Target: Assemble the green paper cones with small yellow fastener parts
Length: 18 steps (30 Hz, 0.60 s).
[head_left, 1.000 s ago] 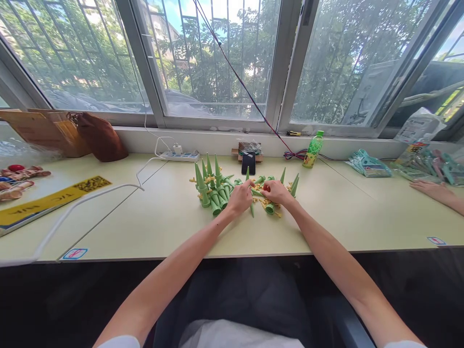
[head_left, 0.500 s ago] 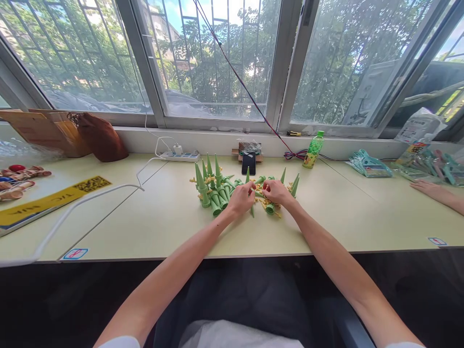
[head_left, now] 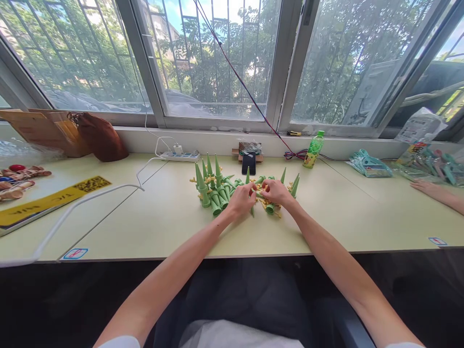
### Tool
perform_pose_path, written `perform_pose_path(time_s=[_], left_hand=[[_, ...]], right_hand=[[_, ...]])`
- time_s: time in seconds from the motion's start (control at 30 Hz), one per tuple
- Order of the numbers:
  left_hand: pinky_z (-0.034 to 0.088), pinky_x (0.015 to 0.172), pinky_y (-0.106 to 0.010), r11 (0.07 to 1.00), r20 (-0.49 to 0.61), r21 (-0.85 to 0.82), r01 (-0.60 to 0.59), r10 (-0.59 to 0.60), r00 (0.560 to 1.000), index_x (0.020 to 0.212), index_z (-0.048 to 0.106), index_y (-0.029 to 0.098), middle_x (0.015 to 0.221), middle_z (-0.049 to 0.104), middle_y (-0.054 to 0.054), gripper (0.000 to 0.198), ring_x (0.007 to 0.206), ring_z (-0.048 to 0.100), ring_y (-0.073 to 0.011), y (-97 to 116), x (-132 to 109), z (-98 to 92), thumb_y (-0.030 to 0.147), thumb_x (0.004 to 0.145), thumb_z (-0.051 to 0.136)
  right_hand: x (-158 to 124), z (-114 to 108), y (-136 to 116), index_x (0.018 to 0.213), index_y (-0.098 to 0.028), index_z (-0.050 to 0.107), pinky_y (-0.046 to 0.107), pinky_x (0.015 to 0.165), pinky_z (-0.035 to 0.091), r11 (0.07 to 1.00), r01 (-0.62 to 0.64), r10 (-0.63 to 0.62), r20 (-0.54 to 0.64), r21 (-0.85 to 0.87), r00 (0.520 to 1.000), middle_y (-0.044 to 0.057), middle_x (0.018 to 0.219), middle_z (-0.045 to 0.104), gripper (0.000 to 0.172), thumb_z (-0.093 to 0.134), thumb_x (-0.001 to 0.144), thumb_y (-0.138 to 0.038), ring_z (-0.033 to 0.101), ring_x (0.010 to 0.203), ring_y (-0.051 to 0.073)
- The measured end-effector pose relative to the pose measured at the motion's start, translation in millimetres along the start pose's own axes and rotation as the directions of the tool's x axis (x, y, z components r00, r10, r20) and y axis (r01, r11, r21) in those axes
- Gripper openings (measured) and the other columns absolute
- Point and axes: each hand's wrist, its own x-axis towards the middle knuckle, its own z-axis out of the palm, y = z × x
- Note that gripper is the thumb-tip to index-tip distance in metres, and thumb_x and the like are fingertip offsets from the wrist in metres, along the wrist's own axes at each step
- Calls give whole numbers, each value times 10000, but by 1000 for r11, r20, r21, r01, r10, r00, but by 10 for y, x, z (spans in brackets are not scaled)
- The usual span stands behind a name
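left hand (head_left: 243, 197) – fingers curled, can't tell if holding anything | right hand (head_left: 276, 190) – fingers curled, can't tell either | green cones (head_left: 218, 180), yellow bits (head_left: 263, 202) on the counter (head_left: 152, 222), near both hands

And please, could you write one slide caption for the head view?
Left hand and right hand among green cones and small yellow pieces on a pale table.

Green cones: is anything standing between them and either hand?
Nothing visible is. The left hand and right hand are both in among the green cones. The phone and bottle stand beyond the pile, out of the way. What the hands pinch, if anything, is too small to tell.
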Motion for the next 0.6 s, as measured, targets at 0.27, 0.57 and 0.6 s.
perform_pose_path(time_s=[0.27,0.57,0.6], left_hand=[[413,611,-260,1000,1,26,0,0,1000,915,641,174,702,652,-12,148,608,567,-143,-10,9,0,203,868,504],[438,642,-266,999,23,37,7,-8,1000,791,666,164,797,702,-44,167,665,591,-147,-30,30,-2,295,850,581],[436,638,-265,999,21,42,11,-12,1000,777,663,165,789,701,-42,171,662,589,-146,-28,31,-4,306,844,594]], right_hand=[[-14,-20,-59,839,-188,647,242,657,426,991,60,-44,-128,120,991,21,697,683,94,587,783,-234,613,684,159],[-57,-36,-232,794,-184,649,240,655,487,898,138,-61,-192,419,979,29,725,716,72,624,772,-247,654,660,148],[-61,-34,-239,795,-183,651,241,655,490,893,141,-63,-193,427,979,29,728,719,73,625,773,-248,654,659,148]])
